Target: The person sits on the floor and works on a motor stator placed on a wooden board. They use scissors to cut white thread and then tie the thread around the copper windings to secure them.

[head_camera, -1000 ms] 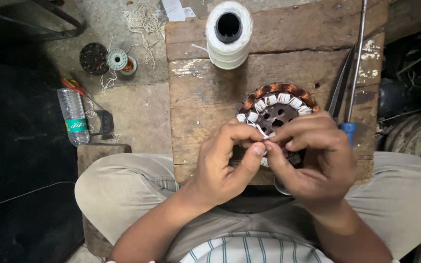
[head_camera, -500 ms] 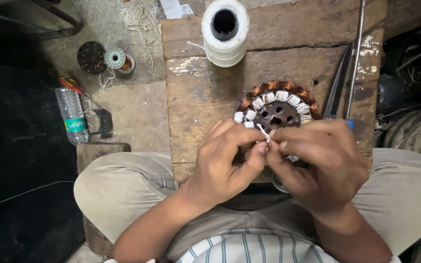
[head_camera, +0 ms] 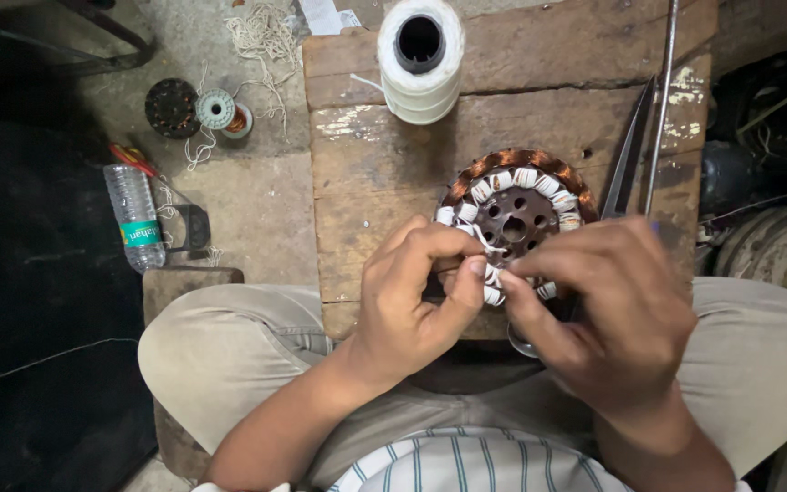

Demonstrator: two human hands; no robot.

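A round motor stator [head_camera: 514, 217] with copper windings and white wrapped coils lies on a worn wooden board [head_camera: 384, 173] across my lap. My left hand [head_camera: 416, 296] pinches a thin white thread at the stator's near rim, thumb against forefinger. My right hand [head_camera: 608, 305] meets it from the right, fingertips closed on the same thread at the coils. Both hands cover the stator's near edge. A large spool of white thread [head_camera: 421, 59] stands upright at the far side of the board.
Long scissors [head_camera: 628, 159] and a thin metal rod [head_camera: 660, 100] lie on the board's right side. On the concrete floor to the left are a plastic water bottle [head_camera: 135, 217], a dark round disc [head_camera: 170, 106], a small tape roll [head_camera: 219, 109] and loose string.
Both hands have stayed at the stator's near rim, fingers shifting slightly as they work the thread. The stator and spool have not moved on the board.
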